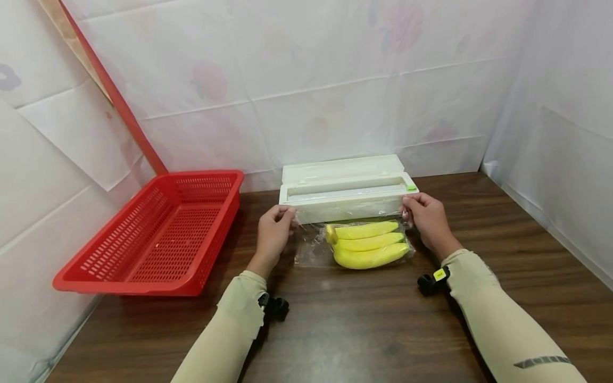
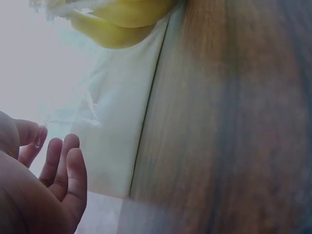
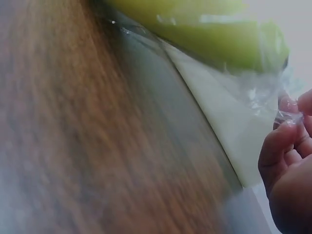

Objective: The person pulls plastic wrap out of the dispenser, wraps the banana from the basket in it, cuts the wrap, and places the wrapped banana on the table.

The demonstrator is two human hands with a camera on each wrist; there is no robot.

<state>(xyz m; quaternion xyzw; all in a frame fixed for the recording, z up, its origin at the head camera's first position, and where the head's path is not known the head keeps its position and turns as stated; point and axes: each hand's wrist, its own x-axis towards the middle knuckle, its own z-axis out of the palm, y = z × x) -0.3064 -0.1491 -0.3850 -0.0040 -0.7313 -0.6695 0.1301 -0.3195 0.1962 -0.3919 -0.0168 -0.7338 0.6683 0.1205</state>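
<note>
A bunch of yellow bananas (image 1: pixel 369 252) lies on clear plastic wrap (image 1: pixel 306 255) in front of the white wrap dispenser box (image 1: pixel 345 208). The film runs up the box's front face. My left hand (image 1: pixel 275 234) pinches the film between thumb and forefinger by the box's front left corner; its other fingers (image 2: pixel 75 170) stay loosely bent. By the front right corner my right hand (image 1: pixel 428 221) pinches gathered film, seen bunched at the fingertips (image 3: pixel 282 139) in the right wrist view. Film also covers the banana tips in that view.
The box's lid (image 1: pixel 342 169) stands raised at the back, with a white roll (image 1: pixel 349 193) inside and a small green piece (image 1: pixel 411 188) at its right end. A red plastic basket (image 1: pixel 210 266) stands left on the dark wooden table (image 1: pixel 335 330). Pale sheeting (image 1: pixel 311 106) hangs behind.
</note>
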